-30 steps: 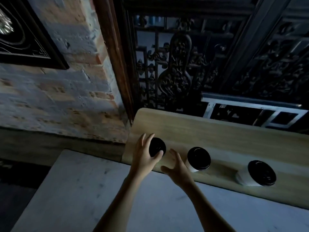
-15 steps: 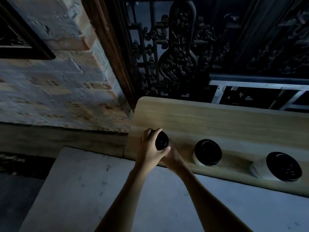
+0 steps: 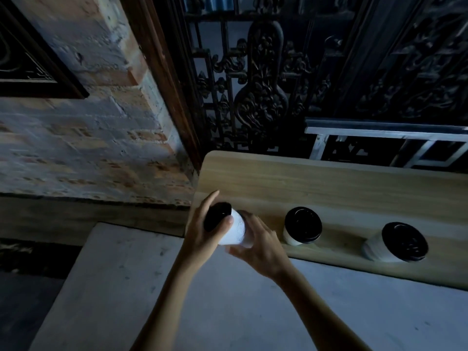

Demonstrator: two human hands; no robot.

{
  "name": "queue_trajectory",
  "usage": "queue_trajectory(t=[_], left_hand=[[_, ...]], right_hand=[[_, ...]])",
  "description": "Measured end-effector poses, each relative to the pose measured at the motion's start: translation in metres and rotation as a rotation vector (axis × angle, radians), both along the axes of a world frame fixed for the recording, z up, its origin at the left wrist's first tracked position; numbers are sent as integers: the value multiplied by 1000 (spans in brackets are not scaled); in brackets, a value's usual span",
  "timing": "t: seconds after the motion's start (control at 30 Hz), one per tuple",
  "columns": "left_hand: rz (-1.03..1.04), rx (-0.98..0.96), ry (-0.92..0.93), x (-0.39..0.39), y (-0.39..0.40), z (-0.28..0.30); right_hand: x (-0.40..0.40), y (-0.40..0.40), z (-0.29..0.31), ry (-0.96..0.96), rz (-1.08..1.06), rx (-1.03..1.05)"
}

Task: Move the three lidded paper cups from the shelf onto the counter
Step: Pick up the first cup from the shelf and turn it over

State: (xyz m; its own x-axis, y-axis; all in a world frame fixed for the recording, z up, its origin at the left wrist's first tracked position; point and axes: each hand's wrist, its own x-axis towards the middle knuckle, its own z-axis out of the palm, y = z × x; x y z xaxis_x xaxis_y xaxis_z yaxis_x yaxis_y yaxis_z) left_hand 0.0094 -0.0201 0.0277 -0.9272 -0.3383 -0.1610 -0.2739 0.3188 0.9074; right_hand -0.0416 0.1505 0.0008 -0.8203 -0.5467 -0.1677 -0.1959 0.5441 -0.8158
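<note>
At the left end of the wooden shelf [image 3: 316, 181], seen from my head camera, both of my hands were wrapped around the first paper cup [image 3: 234, 231]. My left hand [image 3: 205, 234] gripped it near the top, the thumb pressed against the white wall just under the black lid [image 3: 217, 219] and the fingers curled round the far side of that lid. My right hand [image 3: 255, 249] cradled the lower part of the cup from the right, thumb beneath and fingers spread over the side. The cup was tilted, its lid leaning away to the left, and it sat over the shelf's front left corner, at the edge where the shelf meets the grey desk [image 3: 126, 287] below; I could not tell whether its base was touching the wood.

Further right on the shelf stood the second paper cup [image 3: 301, 228], upright with its black lid on, just beside my right hand but apart from it. Well to the right of that one stood the third paper cup [image 3: 397, 243], also lidded, near the front edge of the shelf. Both rested on the wood and neither was touched.

Behind the shelf rose a dark carved screen [image 3: 260, 97], with a pale metal rail [image 3: 379, 133] to its right. To the left ran a worn brick wall [image 3: 88, 138], with the corner of a dark picture frame [image 3: 38, 72] hanging on it.
</note>
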Motion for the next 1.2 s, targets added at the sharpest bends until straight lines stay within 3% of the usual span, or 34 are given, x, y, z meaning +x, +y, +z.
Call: queue_trajectory(t=[0.43, 1.0, 1.2], left_hand=[[-59, 242, 22, 91, 60, 68], [-264, 135, 214, 145, 121, 140], [-131, 182, 301, 145, 126, 145]], right_hand=[[109, 69, 97, 265, 105, 211], [176, 126, 176, 378, -14, 210], [181, 126, 190, 389, 7, 232]])
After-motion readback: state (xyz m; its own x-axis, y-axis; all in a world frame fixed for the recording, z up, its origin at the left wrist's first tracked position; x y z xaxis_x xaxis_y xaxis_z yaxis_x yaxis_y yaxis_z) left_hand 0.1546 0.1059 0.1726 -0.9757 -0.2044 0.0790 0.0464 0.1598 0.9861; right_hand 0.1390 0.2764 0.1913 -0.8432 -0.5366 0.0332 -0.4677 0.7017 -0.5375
